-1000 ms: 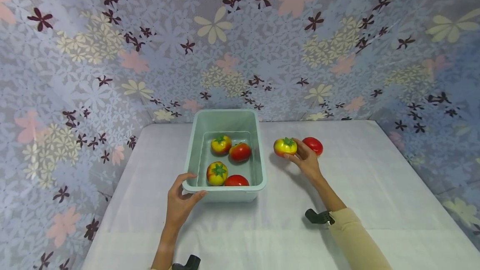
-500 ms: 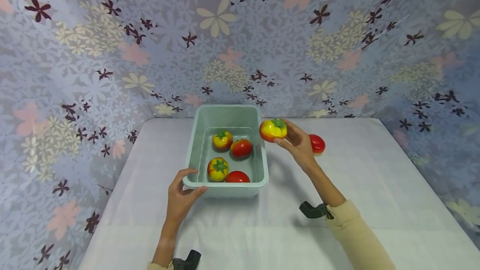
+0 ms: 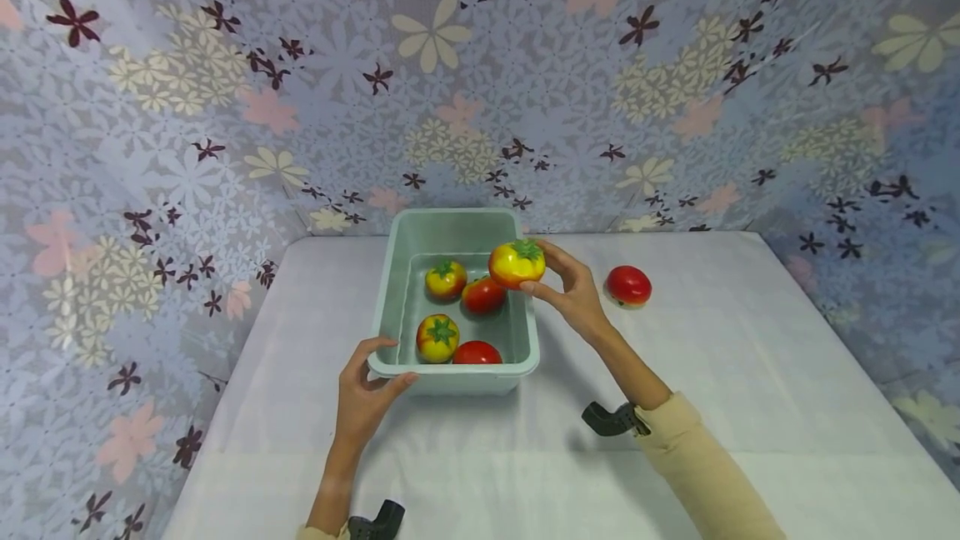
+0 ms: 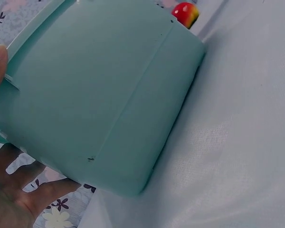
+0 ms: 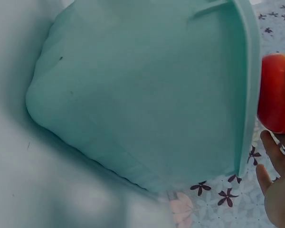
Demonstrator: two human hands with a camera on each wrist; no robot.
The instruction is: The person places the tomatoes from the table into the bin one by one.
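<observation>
My right hand grips a yellow-and-red tomato with a green leafy top, held over the right rim of a pale green plastic bin. In the right wrist view the held tomato shows its red underside just past the bin's rim. My left hand holds the bin's near left corner, thumb outside and fingers over the rim. Inside the bin lie several tomatoes: a yellow one, a red one, another yellow one and a red one partly hidden by the front wall.
One red tomato lies on the white-covered table, right of the bin. A flower-patterned cloth rises behind the table and along both sides. Dark wrist cameras sit on both forearms.
My right hand has lifted the yellow-and-red tomato from the table beside the red one and carried it left, over the bin's right rim. My left hand stays on the bin's corner.
</observation>
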